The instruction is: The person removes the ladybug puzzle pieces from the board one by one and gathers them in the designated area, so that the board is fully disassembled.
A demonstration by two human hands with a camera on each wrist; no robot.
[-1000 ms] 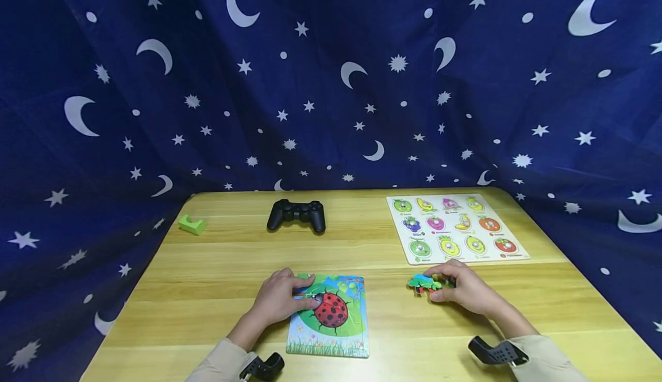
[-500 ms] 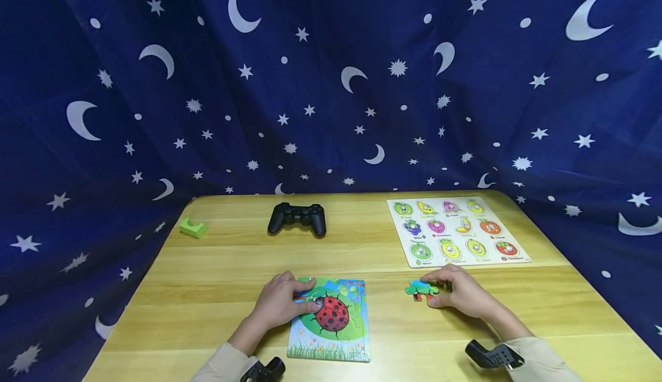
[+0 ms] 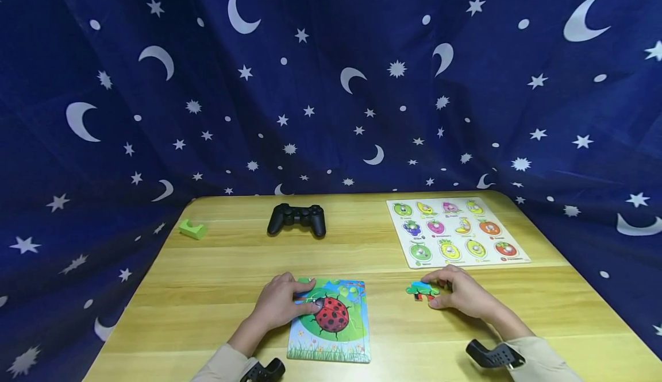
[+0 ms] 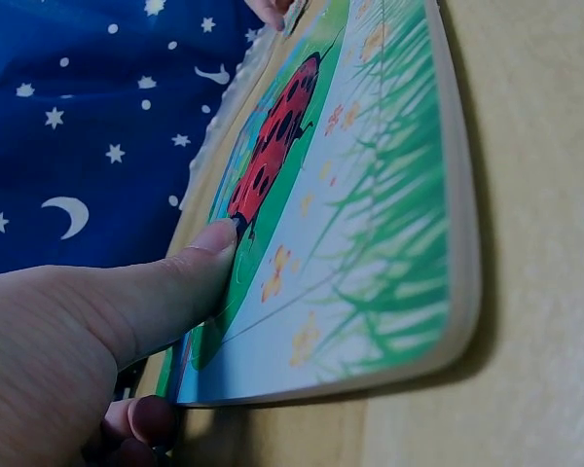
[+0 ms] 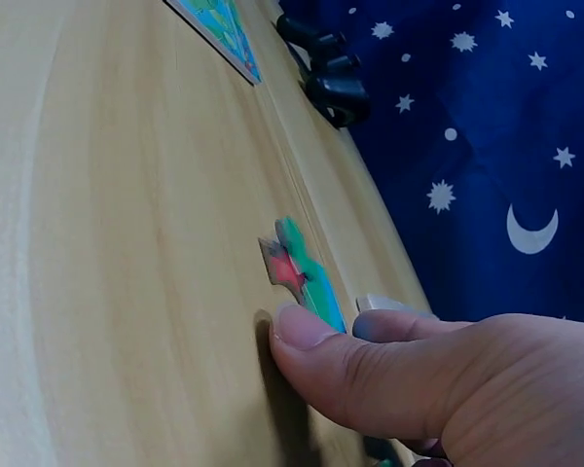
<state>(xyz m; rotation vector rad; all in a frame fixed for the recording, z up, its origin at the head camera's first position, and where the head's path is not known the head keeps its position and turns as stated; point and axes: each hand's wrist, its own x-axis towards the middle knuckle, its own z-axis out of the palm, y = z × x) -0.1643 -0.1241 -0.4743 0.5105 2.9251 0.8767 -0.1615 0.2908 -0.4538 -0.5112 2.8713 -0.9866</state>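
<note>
A square ladybug jigsaw puzzle (image 3: 338, 336) lies on the wooden table in front of the person. On its left side rests the left hand (image 3: 279, 301); in the left wrist view its thumb presses the top near the ladybug's head, and the other fingers curl at the edge (image 4: 331, 384). To the right, the right hand (image 3: 462, 294) pinches a small jigsaw piece (image 3: 421, 290) in green, blue and red between thumb and fingers. The right wrist view shows this piece (image 5: 302, 272) close over the wood, its near end hidden by the thumb.
Behind the right hand lies a white fruit peg board (image 3: 439, 261). A black game controller (image 3: 297, 218) sits near the table's back edge. Farther left is a green notched block (image 3: 193, 230). A dark blue star-and-moon curtain (image 3: 320, 83) hangs behind the table (image 3: 233, 267).
The right hand has turned the jigsaw piece flatter and shifted slightly left, mostly in the first half second. The left hand stays on the puzzle. The head view has tilted slightly.
</note>
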